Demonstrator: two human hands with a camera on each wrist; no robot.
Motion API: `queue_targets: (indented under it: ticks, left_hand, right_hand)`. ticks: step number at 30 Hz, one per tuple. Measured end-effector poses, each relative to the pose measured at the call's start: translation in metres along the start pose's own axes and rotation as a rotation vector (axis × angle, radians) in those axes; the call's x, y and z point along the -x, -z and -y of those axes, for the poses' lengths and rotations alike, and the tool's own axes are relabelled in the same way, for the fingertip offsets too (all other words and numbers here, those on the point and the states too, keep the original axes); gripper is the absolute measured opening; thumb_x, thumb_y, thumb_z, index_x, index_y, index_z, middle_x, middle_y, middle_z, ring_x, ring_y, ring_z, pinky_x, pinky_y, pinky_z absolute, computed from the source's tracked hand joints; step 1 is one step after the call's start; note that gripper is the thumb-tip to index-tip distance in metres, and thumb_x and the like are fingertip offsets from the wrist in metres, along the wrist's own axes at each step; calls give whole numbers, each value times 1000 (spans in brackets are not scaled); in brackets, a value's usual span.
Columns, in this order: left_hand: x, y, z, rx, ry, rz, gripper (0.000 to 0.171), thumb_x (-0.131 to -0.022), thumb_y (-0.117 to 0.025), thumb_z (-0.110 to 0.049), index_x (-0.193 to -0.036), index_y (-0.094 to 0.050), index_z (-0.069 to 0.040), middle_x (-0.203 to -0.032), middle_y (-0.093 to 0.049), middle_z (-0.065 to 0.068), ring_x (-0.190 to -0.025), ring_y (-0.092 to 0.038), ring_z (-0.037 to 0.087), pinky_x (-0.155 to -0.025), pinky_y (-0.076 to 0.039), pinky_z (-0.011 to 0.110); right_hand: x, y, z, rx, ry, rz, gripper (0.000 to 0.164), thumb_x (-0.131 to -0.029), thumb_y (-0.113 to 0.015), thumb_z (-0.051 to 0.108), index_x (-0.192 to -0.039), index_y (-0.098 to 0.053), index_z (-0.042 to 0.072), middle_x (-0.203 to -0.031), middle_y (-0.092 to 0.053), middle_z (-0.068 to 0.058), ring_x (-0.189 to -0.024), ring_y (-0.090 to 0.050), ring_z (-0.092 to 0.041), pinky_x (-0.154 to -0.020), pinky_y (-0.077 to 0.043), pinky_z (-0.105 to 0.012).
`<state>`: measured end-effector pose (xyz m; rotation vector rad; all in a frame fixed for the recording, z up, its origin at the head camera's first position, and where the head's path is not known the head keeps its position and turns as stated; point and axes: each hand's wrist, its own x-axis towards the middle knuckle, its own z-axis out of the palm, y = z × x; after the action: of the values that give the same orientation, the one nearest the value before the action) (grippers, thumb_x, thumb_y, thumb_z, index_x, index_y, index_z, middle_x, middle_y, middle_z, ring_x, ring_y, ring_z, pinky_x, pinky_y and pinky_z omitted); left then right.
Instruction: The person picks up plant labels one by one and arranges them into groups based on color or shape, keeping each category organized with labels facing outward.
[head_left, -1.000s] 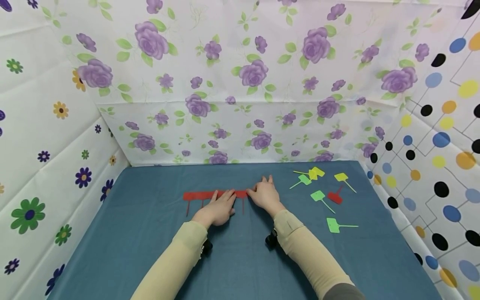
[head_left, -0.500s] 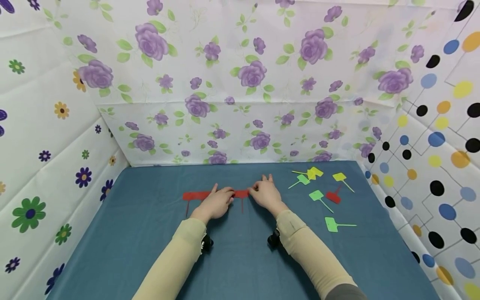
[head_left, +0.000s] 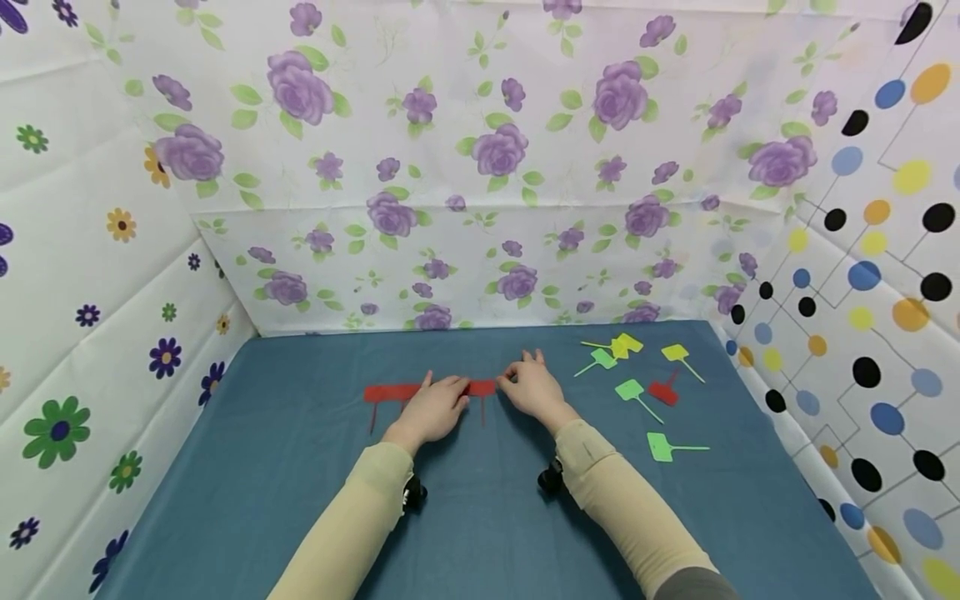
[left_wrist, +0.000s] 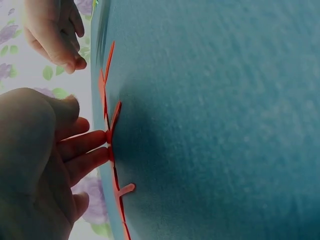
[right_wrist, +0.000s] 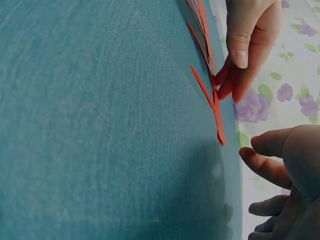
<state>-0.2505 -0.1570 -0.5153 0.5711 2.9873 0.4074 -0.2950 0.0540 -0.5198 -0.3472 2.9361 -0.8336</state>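
Several flat red T-shaped tags (head_left: 390, 392) with thin stems lie side by side in a row on the blue cloth, stems toward me. My left hand (head_left: 433, 408) rests its fingertips on the row, covering part of it. Those fingers look slightly bent in the left wrist view, where the fingertips (left_wrist: 105, 150) touch the red edge. Just past the row's right end is my right hand (head_left: 534, 390), with its thumb and index finger spread. A gap shows between the right hand (right_wrist: 295, 170) and the end tag (right_wrist: 218, 127) in the right wrist view.
To the right lie scattered tags: green ones (head_left: 662, 447), yellow ones (head_left: 674, 352) and a single red tag (head_left: 663, 393). Two yellow tags and a green one overlap at the back. Patterned cloth walls (head_left: 495, 208) bound the blue tabletop (head_left: 225, 500) at back and sides.
My left hand's fingers have lifted from lying across the row and drawn back to its near side, fingertips now on it. My right hand has shifted slightly right, off the end tag.
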Motion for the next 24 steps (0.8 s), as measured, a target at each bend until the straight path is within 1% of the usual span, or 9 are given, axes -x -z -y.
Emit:
queue_targets:
  ticks: [4,10,14,16,19,21,24]
  left_hand:
    - [-1,1,-1,17,13,-8,48,-107,-47,-28,-151,-44,-9,-150,-48,9,-140,-42,24,-120,-12,56]
    - [-2,3,-3,34,10,-22,49,-107,-47,-28,-152,-43,-8,-150,-47,10,-139,-43,25,-119,-14,58]
    - [-2,4,-7,43,-2,-45,49,-106,-50,-27,-150,-45,-7,-149,-48,11,-139,-44,26,-119,-15,57]
    - [-3,4,-10,36,-15,-45,49,-106,-50,-27,-150,-45,-6,-150,-47,11,-140,-42,25,-120,-15,56]
    - [-3,3,-16,26,-40,-27,50,-106,-50,-27,-151,-43,-5,-152,-44,10,-142,-39,25,-120,-15,54]
    - [-2,2,-21,1,-55,4,52,-106,-50,-28,-152,-41,-6,-155,-40,10,-145,-34,25,-121,-15,52]
    - [0,0,-31,-43,-99,49,53,-106,-51,-27,-153,-39,-6,-158,-36,9,-147,-29,26,-121,-15,50]
  right_hand:
    - [1,3,-1,-2,14,7,27,-98,-63,38,-103,-76,15,-153,-36,-26,-149,-12,-44,-113,-31,-58]
    - [2,7,-3,-9,28,14,27,-99,-62,37,-104,-76,15,-154,-36,-26,-149,-13,-44,-113,-31,-58]
    - [2,9,-8,-1,28,13,26,-99,-62,38,-103,-76,17,-154,-37,-25,-149,-13,-44,-113,-30,-58]
    - [3,10,-12,4,24,12,26,-99,-62,39,-102,-76,18,-153,-37,-24,-149,-13,-43,-114,-30,-58]
    - [5,14,-17,-6,17,11,25,-99,-62,38,-102,-76,17,-153,-38,-24,-149,-13,-43,-114,-29,-58]
    - [6,16,-21,-9,15,10,25,-99,-62,38,-103,-76,17,-153,-38,-25,-149,-13,-43,-114,-29,-58]
    - [9,20,-28,-9,13,3,26,-99,-62,37,-104,-76,16,-153,-37,-26,-149,-14,-44,-114,-28,-59]
